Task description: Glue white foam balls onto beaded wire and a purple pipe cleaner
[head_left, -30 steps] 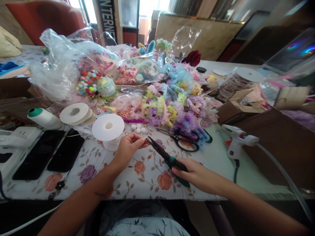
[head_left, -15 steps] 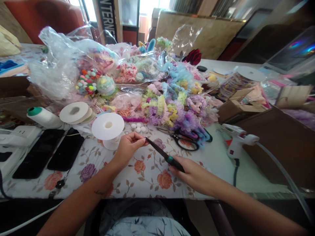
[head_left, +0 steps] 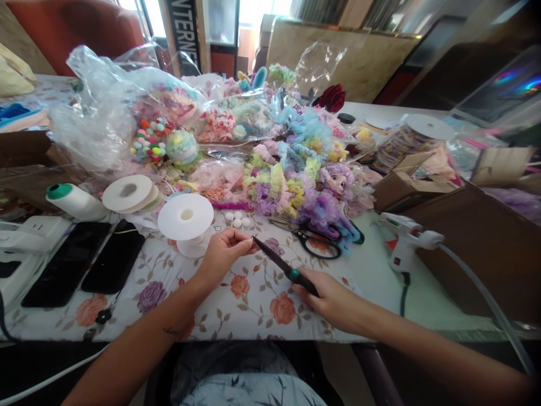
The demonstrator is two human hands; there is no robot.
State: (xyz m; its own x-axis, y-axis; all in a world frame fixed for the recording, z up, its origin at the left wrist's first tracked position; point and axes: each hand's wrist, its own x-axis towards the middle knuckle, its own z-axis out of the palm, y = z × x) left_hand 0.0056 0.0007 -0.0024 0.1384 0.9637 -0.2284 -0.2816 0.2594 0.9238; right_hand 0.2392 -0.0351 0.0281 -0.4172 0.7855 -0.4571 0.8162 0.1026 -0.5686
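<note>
My right hand (head_left: 333,301) grips the teal handles of long-nosed black pliers (head_left: 276,261), whose closed tip points up and left to my left fingertips. My left hand (head_left: 224,254) is closed in a pinch on something too small to make out, right at the plier tip, above the floral tablecloth (head_left: 253,299). Just behind my left hand stands a white plastic spool (head_left: 186,221), and a few white beads (head_left: 236,219) lie beside it.
Black scissors (head_left: 315,242) and a white glue gun (head_left: 403,242) lie to the right, by brown cardboard boxes (head_left: 477,248). Two dark phones (head_left: 84,262), tape rolls (head_left: 129,194) and a thread cone (head_left: 74,202) sit left. A heap of pastel frilly trims, a doll head (head_left: 338,180) and plastic bags fills the back.
The plier jaws, slightly apart one second ago, are closed now. My right hand shifted slightly up and left; my left hand kept its pinch.
</note>
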